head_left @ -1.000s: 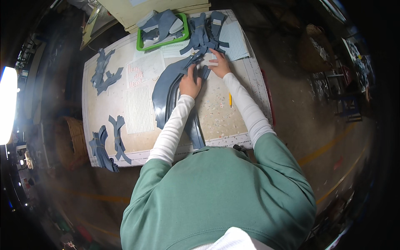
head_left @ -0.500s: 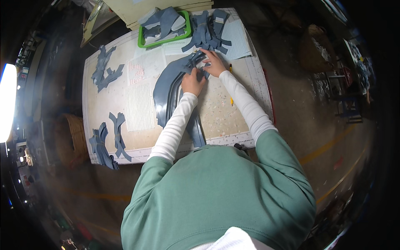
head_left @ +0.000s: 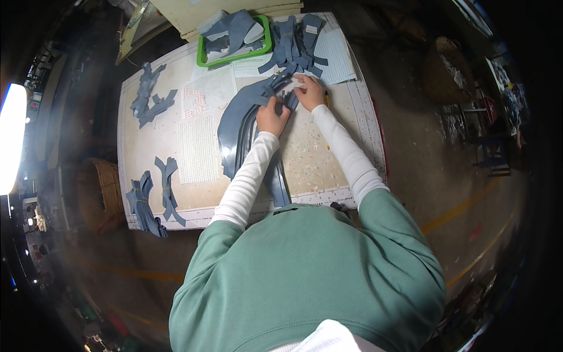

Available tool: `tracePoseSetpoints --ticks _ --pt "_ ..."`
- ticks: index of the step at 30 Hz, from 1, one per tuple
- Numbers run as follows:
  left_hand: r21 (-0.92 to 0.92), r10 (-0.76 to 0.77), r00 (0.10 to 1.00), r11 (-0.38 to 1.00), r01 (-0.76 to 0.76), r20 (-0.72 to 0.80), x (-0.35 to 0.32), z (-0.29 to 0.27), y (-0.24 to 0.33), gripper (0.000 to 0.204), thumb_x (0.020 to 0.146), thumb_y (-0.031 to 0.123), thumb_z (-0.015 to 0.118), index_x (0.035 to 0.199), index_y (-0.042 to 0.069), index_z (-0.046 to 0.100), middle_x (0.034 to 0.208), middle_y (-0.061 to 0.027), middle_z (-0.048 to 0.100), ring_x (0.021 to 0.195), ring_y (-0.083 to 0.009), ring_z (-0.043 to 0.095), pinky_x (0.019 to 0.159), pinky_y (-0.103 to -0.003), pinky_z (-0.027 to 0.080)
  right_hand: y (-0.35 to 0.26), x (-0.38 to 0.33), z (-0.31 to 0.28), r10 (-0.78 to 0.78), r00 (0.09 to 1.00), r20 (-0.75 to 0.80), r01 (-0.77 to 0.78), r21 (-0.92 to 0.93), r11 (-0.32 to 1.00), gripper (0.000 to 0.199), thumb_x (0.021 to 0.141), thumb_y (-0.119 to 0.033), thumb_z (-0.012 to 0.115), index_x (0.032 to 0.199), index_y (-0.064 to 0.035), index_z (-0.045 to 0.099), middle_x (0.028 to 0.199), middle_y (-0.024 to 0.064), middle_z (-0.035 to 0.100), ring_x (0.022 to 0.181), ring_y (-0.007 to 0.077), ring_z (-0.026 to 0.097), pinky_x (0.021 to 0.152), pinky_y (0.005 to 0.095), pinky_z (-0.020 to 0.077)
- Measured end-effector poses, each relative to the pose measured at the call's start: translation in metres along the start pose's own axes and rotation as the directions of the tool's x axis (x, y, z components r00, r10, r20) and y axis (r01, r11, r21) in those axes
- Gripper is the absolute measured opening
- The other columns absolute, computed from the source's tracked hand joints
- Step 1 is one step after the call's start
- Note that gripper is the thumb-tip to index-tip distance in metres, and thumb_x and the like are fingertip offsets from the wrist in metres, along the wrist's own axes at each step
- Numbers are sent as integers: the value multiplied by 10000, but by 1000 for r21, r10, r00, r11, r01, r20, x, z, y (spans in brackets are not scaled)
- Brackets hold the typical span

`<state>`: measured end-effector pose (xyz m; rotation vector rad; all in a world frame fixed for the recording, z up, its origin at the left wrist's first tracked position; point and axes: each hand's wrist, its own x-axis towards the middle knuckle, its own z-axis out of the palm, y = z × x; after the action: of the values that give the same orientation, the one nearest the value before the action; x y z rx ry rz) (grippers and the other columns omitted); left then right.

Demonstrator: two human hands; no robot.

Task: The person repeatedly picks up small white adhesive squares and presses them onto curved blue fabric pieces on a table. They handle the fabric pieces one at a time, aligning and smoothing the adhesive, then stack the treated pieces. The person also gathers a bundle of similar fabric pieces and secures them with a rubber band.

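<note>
Strips (head_left: 233,124) arc lengthwise from six o'clock to one; my left hand (head_left: 272,119) and right hand (head_left: 311,95) curl near one, grip unclear.

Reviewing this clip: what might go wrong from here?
1. The left hand is at the upper part of the long curved strips; an uneven push might fan them out of line.
2. The lower-left bundle pokes past the edge of the table; a knock might tip it off.
3. Loose pieces heap above the rim of the green tray; some might slide out if bumped.
</note>
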<state>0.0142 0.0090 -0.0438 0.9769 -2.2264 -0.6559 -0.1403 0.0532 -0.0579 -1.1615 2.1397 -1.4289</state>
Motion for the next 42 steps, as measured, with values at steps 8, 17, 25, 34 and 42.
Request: tracePoseSetpoints --ticks 8,17,25,34,42 --pt "-235 13 998 972 -26 -58 1 -25 20 699 672 221 704 1285 87 397 883 -186 610 687 -314 616 640 -357 507 2 -21 13 272 921 280 -383 522 762 641 893 -547 449 920 73 610 795 138 631 692 181 647 603 299 558" --pt "-605 -215 976 782 150 -35 -12 -91 -6 421 863 144 604 1245 30 468 1109 -152 580 981 -201 597 851 -297 470 -67 -40 -1 -66 974 218 90 -104 990 360 678 -278 777 785 27 617 748 126 668 686 264 654 650 354 503" --pt "-805 10 813 -132 578 582 -56 -124 -41 815 865 623 265 1227 -88 438 1185 -254 528 1076 -417 522 974 -477 382 -215 -59 -22 -445 852 276 338 361 869 311 690 -224 761 748 51 626 636 93 634 561 142 637 523 256 510" --pt "-879 -176 899 201 432 401 -91 -176 -28 395 922 300 513 1185 11 461 1042 -125 603 904 -184 604 789 -317 496 -238 9 -38 -313 908 277 56 662 747 226 799 -89 674 963 54 612 916 130 660 802 181 665 665 271 574" --pt "-708 -439 843 484 514 312 -78 -167 -51 233 929 213 528 1036 7 548 830 -111 656 587 -127 610 536 -217 489 -115 35 33 111 924 367 -361 732 578 277 790 -46 667 1002 78 540 947 147 632 815 234 656 705 318 571"
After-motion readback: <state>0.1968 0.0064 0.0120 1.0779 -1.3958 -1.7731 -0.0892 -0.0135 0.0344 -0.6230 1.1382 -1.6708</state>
